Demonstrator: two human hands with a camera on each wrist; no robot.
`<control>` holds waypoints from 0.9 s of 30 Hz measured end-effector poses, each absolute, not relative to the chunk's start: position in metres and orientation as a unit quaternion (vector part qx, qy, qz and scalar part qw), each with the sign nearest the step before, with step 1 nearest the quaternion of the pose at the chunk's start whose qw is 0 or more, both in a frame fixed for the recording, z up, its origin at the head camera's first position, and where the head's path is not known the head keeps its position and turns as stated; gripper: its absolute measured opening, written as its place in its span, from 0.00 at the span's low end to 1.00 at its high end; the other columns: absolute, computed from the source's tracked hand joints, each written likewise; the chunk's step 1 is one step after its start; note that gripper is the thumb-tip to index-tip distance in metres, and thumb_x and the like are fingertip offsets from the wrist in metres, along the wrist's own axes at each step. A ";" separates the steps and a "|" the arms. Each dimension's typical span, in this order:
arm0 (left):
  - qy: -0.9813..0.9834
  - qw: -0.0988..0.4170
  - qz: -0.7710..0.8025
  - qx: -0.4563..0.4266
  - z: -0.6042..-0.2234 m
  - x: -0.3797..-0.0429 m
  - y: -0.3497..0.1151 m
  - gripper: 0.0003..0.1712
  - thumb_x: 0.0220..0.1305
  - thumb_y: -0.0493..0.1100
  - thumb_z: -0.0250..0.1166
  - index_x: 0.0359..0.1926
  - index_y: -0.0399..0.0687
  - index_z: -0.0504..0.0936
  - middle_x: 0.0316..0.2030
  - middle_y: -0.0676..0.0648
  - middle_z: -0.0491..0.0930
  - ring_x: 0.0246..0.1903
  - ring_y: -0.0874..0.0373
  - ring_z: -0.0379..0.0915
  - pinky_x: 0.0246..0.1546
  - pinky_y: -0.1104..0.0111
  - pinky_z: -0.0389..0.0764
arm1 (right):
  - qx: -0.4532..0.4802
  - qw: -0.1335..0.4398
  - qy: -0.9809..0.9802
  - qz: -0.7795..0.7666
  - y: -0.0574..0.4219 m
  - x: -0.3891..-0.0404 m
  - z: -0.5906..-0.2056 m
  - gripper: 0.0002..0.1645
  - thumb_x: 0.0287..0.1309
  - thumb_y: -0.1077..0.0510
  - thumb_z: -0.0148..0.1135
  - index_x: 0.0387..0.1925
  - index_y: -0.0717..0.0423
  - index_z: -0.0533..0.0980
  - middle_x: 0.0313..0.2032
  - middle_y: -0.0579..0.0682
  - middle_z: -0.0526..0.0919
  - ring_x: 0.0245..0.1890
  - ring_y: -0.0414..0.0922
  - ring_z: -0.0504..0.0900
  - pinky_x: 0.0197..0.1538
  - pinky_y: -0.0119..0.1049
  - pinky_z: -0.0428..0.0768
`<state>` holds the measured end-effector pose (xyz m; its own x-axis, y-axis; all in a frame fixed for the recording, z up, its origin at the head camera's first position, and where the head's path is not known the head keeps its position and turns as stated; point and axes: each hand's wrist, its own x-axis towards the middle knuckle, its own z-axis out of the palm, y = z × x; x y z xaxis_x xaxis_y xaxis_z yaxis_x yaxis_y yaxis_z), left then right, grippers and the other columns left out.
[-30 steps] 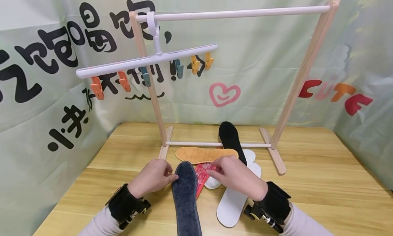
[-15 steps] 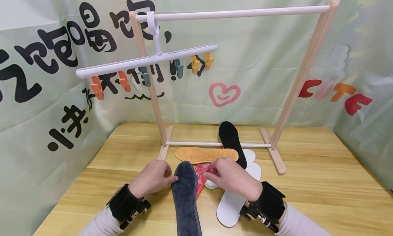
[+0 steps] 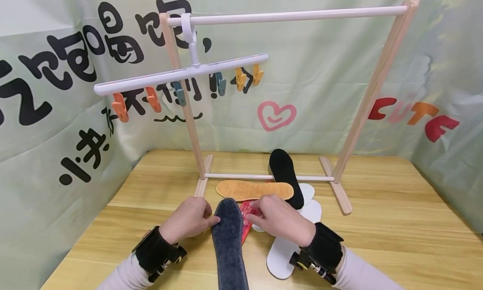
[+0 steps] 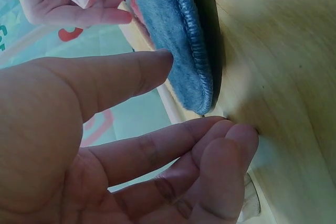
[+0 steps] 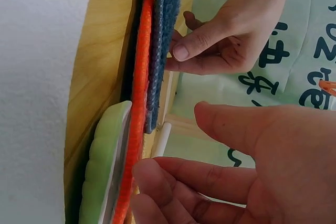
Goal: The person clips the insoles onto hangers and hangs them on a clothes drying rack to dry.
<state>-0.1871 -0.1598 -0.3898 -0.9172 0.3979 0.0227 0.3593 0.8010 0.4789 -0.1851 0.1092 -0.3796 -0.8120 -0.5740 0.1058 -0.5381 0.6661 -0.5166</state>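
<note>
A dark grey-blue fuzzy insole (image 3: 230, 252) lies lengthwise near the table's front. At its left edge is my left hand (image 3: 188, 218), the thumb over the fuzzy top near the tip and the fingers beside it, spread apart from the thumb in the left wrist view. My right hand (image 3: 283, 221) hovers over a red patterned insole (image 3: 245, 230), with a gap between thumb and fingers. In the right wrist view the red insole's edge (image 5: 137, 77) runs beside the dark insole (image 5: 167, 30); my right fingertips are close to it, and contact is unclear.
A tan insole (image 3: 241, 190), a black insole (image 3: 282, 168) and white insoles (image 3: 281, 256) overlap around the red one. Behind them stands a wooden rack (image 3: 362, 101). From its top bar hangs a white hanger (image 3: 158, 78) with several coloured clips (image 3: 152, 99).
My right hand has moved left, from over the white and red insoles toward the dark insole. The left hand stays at the dark insole's edge.
</note>
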 end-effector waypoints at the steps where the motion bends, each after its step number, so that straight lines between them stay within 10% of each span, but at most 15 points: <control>1: 0.948 0.040 0.244 0.200 -0.390 -0.187 -0.160 0.32 0.69 0.45 0.75 0.15 0.56 0.63 0.13 0.62 0.51 0.15 0.66 0.50 0.20 0.74 0.51 | -0.307 0.033 0.912 -0.272 0.108 -0.185 -0.380 0.19 0.74 0.51 0.68 0.23 0.47 0.79 0.16 0.35 0.59 0.15 0.31 0.58 0.24 0.28 0.54; 27: 0.947 0.030 0.235 0.216 -0.392 -0.185 -0.156 0.24 0.69 0.44 0.75 0.16 0.50 0.78 0.12 0.62 0.60 0.13 0.67 0.57 0.17 0.74 0.55 | -0.338 0.026 0.904 -0.259 0.085 -0.192 -0.390 0.24 0.68 0.54 0.74 0.17 0.45 0.74 0.15 0.35 0.59 0.14 0.31 0.60 0.22 0.27 0.55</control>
<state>-0.1853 -0.1560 -0.3919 -0.9050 0.4231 0.0440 0.3945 0.7962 0.4587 -0.1923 0.0847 -0.3904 -0.7696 -0.6257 0.1272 -0.5984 0.6372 -0.4857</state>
